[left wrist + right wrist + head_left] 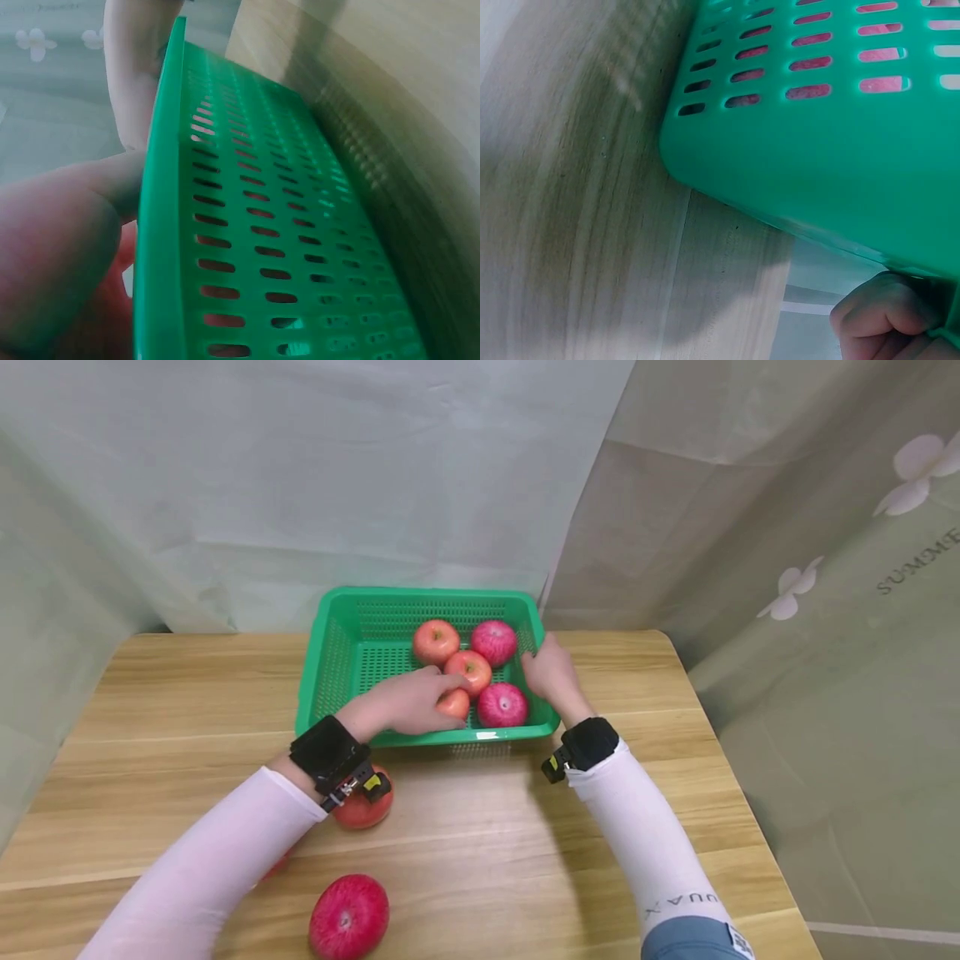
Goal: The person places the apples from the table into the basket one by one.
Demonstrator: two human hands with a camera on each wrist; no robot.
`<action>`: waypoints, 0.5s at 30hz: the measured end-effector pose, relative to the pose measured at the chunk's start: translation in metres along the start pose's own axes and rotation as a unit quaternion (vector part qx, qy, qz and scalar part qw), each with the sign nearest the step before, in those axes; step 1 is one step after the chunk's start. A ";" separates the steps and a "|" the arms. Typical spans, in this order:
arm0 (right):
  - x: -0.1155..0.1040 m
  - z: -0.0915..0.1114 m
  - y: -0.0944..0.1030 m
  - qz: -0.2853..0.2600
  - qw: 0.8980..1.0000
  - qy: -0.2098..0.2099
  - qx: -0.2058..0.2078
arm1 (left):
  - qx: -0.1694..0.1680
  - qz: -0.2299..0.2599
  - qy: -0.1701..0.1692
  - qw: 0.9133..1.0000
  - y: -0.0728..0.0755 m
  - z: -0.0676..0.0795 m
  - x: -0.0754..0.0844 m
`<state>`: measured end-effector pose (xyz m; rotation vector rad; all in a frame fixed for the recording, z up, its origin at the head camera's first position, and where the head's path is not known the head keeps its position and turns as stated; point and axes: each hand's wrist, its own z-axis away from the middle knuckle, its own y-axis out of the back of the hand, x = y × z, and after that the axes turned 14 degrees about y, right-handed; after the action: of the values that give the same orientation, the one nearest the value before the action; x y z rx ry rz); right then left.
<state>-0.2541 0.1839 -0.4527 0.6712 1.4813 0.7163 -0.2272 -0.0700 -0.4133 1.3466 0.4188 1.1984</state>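
A green plastic basket (480, 735) with slotted walls stands at the back of the wooden table. Inside it my left hand (411, 700) holds an orange-red apple (453, 704) near the front wall, thumb and fingers around it. Behind that apple are two more orange-red apples (436, 642), and to the right two deep-pink streaked apples (502, 706). My right hand (553, 675) grips the basket's right rim, its curled fingers (881, 311) showing at the edge in the right wrist view. From the left wrist, the basket's wall (259, 225) hides most of the held apple.
On the table, a red apple (363, 812) lies partly behind the left wrist camera. A deep-pink apple (349, 917) lies nearer the front, and a bit of another red one (279, 864) shows beside the left sleeve. Pale curtains (337, 477) hang behind the table.
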 end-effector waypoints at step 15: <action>0.000 0.000 0.000 -0.006 1.000 -0.001 0.003 | -0.049 0.014 -0.015 0.999 -0.003 -0.008 -0.008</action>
<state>-0.2539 0.1837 -0.4526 0.6671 1.4835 0.7031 -0.2359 -0.0717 -0.4210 1.2877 0.3167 1.2052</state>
